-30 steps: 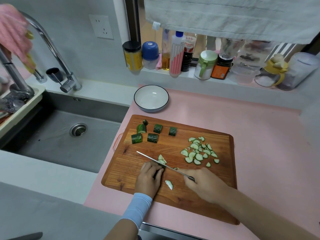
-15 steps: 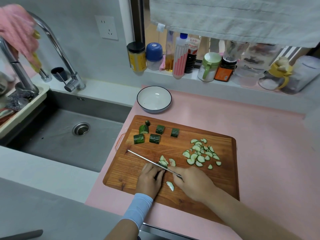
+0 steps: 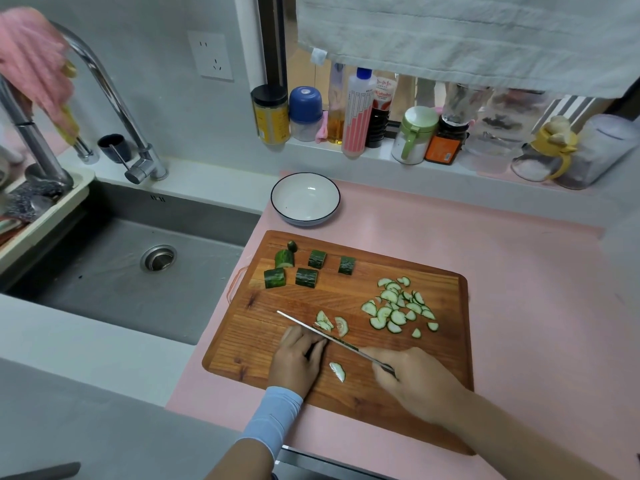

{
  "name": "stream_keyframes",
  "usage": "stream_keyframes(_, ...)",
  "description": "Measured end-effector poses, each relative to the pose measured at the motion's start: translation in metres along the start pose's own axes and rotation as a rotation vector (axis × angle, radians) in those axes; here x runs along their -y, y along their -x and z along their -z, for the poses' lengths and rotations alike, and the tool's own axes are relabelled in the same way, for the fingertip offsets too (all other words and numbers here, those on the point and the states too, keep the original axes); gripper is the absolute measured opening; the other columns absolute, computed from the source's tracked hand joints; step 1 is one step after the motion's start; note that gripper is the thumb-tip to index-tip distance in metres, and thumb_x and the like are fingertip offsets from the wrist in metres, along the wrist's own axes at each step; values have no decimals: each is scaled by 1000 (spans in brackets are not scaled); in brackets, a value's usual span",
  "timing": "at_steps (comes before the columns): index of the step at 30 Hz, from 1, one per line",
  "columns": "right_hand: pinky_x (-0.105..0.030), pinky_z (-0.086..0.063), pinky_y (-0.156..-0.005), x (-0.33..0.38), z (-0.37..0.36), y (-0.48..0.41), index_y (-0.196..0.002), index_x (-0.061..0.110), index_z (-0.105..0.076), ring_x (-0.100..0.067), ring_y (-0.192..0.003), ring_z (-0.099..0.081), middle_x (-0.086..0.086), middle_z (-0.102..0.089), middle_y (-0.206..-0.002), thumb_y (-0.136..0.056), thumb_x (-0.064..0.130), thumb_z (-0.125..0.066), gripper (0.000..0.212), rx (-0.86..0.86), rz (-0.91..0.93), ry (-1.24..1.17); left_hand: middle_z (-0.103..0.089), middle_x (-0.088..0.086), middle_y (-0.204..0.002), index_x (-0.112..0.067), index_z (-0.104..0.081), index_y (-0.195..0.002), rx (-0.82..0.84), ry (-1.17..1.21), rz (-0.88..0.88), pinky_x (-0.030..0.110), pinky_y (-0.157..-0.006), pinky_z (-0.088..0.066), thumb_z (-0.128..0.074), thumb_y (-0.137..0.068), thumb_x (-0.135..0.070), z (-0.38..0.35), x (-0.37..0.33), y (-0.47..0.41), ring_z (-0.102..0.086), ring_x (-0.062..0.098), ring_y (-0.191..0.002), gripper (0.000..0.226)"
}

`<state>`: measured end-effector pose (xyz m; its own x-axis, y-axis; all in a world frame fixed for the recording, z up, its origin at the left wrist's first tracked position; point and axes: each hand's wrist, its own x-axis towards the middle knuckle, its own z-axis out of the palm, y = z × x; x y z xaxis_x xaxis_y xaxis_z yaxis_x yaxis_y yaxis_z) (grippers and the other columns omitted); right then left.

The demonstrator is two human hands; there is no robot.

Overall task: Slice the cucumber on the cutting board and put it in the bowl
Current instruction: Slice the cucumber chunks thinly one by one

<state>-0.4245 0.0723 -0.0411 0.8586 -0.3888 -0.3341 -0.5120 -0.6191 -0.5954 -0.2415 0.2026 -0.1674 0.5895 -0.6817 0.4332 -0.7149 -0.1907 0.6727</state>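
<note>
Your left hand (image 3: 298, 358) is curled over a short cucumber piece (image 3: 314, 348) near the front edge of the cutting board (image 3: 256, 344) and pins it down. Most of the piece is hidden under your fingers. Your right hand (image 3: 412, 379) grips the handle of the knife (image 3: 311, 327), and the blade lies across the piece, right against your left fingertips.

That closeness is the main danger. From what shows, little of the piece is left to hold, so a stub that rolls or slips on the wet wood could bring the edge onto a fingertip. Tuck the tips back, or lay the stub on a flat side.

A couple of fresh slices (image 3: 341, 325) lie just beyond the blade. One loose slice (image 3: 337, 371) sits between your hands by the front edge, where a wrist could sweep it off.

The main heap of slices (image 3: 394, 308) is spread toward the right edge. Several uncut chunks (image 3: 306, 277) wait at the back left corner, close to the edge beside the sink (image 3: 104, 271); a nudge could send one rolling in.

The bowl (image 3: 304, 199) stands off the board, just past its back edge, with nothing in it. Carrying thin wet slices across that gap risks scattering them on the worktop.
</note>
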Motion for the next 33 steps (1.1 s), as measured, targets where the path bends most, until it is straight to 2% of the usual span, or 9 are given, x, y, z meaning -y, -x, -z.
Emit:
stream_keyframes(3, -18, -38, -55, 0, 1, -5, -130, 43, -64, -4, -57, -54, 19, -58, -64, -104, 26, -44, 37, 14, 13, -52, -62, -3, -82, -10, -75, -85, -3, 2, -1, 13, -84, -44, -78, -80, -6, 0, 0, -1, -57, 10, -82, 7)
stream_keyframes(7, -28, -42, -58, 3, -5, -19, -128, 40, -66, -8, -58, -53, 6, -60, -66, -102, 26, -44, 37, 19, -4, -21, -62, -2, -82, -10, -75, -85, 3, -3, 11, 12, -85, -43, -78, -80, -6, 0, -1, 0, -57, 10, -82, 7)
stream_keyframes(12, -25, -35, -53, 21, -17, -49, -129, 36, -65, -9, -56, -49, 9, -55, -65, -100, 25, -45, 37, 26, -3, 2, -62, -2, -81, -10, -75, -86, -12, 7, 2, 9, -86, -41, -74, -82, -9, 1, -3, 0, -56, 9, -82, 4)
stream_keyframes(18, -32, -38, -57, 22, -16, -55, -105, 25, -70, -24, -69, -61, 5, -59, -68, -101, 25, -47, 23, 41, -23, 0, -64, 1, -88, -7, -74, -85, -11, -10, -25, 10, -89, -40, -76, -81, -6, 0, -3, 1, -56, 10, -87, 5)
stream_keyframes(22, -20, -32, -51, 22, -16, -50, -126, 36, -67, -9, -59, -53, 9, -57, -67, -103, 29, -46, 32, 4, -5, 13, -63, 0, -86, -8, -74, -86, -20, -5, -25, 9, -89, -40, -75, -83, -9, 1, -3, 1, -56, 9, -86, 3)
stream_keyframes(25, -19, -33, -50, 20, -13, -38, -139, 43, -58, -6, -53, -50, 10, -56, -63, -103, 31, -45, 40, -24, 6, -8, -62, -1, -85, -9, -74, -87, -4, 9, -10, 14, -84, -44, -72, -87, -14, 2, -2, 1, -57, 12, -84, 5)
stream_keyframes(29, -36, -48, -63, 14, -4, -20, -132, 39, -63, -15, -59, -57, 1, -63, -68, -103, 28, -43, 37, -14, 15, -12, -62, -2, -83, -9, -74, -85, 3, 15, 5, 14, -82, -45, -77, -82, -8, 2, -2, 0, -57, 12, -81, 4)
stream_keyframes(31, -35, -48, -64, 8, 0, -13, -128, 38, -65, -13, -61, -58, 3, -65, -70, -103, 27, -43, 35, 0, 5, -18, -62, -2, -82, -9, -74, -85, 7, 17, 3, 15, -82, -45, -77, -82, -8, 2, -2, -1, -57, 12, -81, 4)
stream_keyframes(33, -28, -45, -59, 3, 3, -7, -127, 41, -66, -8, -60, -58, 9, -65, -70, -103, 27, -43, 36, 14, 4, -45, -62, -2, -83, -9, -74, -85, 7, 18, 1, 17, -82, -46, -76, -82, -8, 2, -2, -1, -57, 12, -82, 3)
